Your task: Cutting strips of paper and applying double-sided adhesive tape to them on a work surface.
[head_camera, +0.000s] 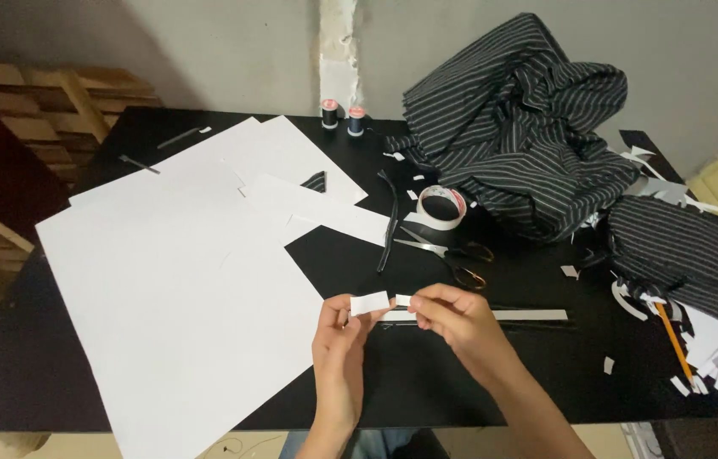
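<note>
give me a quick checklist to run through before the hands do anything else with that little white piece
1. Small white piece of tape or paper pinched by the left hand: ok, held at its left end.
2. Right hand gripping too: ok, its fingers pinch a small white bit beside that piece.
3. Whether the two white bits are one strip: cannot tell.
4. Long white strip lying on the black table free of the hands: ok, it lies behind them.
5. Metal scissors with dark handles within reach: ok, just beyond the hands.
6. White roll of tape nearby: ok, beside the striped black fabric.
</note>
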